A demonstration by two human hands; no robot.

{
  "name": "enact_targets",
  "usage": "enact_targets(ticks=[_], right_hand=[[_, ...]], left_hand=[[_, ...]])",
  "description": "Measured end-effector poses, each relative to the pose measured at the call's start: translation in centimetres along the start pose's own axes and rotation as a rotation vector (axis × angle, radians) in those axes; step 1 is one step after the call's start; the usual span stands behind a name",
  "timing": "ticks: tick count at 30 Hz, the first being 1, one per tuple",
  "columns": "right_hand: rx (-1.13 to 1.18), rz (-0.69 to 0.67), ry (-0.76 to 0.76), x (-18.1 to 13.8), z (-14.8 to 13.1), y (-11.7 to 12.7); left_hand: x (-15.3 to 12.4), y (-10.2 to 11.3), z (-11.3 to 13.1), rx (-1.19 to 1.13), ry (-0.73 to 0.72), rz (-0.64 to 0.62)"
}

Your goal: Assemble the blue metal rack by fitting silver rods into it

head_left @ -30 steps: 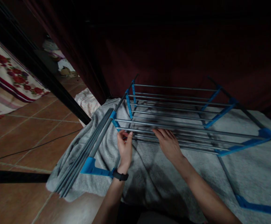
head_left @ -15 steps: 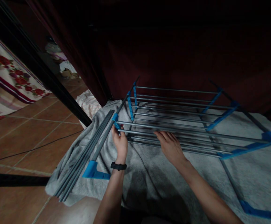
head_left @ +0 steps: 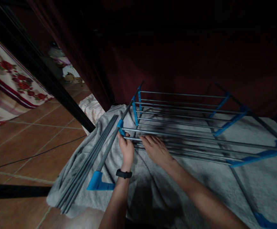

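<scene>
A rack frame of grey metal tubes with blue plastic brackets lies on a grey blanket. My left hand, a dark band on its wrist, is closed around a blue bracket at the rack's left side, where a tube end meets it. Just right of it, my right hand has its fingers curled over that same front tube; its thumb is hidden. Below the left hand, a blue corner foot caps the side pole.
Several loose grey tubes lie bundled on the blanket's left side. A dark post slants past them. Tiled floor with a thin cable extends left, near a floral cloth. A dark red panel stands behind the rack.
My right hand has slid left along the tube, close to my left hand. My left hand stays at the bracket. The whole view has shifted slightly.
</scene>
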State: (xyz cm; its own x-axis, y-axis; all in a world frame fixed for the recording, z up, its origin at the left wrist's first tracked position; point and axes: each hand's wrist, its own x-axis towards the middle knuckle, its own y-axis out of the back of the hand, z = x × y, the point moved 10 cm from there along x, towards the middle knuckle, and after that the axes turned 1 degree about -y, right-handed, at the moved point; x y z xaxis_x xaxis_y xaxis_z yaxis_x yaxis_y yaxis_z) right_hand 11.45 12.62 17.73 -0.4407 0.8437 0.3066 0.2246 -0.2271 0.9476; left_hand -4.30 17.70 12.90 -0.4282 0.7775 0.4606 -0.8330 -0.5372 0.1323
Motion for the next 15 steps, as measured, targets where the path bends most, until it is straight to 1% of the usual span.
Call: enact_targets(ticks=[2, 4, 10, 15], right_hand=[[0.013, -0.015, 0.022, 0.8, -0.8, -0.2], [0.027, -0.033, 0.038, 1.5, -1.3, -0.4], [0.038, -0.084, 0.045, 2.5, -2.0, -0.5], [0.029, -0.071, 0.062, 2.6, -2.0, 0.2]], left_hand=[[0.0, 0.4, 0.2, 0.016, 0.008, 0.043], [0.1, 0.6, 0.4, 0.022, 0.010, 0.060], [0.4, 0.4, 0.6, -0.020, 0.005, 0.035], [0.5, 0.1, 0.3, -0.051, 0.005, 0.023]])
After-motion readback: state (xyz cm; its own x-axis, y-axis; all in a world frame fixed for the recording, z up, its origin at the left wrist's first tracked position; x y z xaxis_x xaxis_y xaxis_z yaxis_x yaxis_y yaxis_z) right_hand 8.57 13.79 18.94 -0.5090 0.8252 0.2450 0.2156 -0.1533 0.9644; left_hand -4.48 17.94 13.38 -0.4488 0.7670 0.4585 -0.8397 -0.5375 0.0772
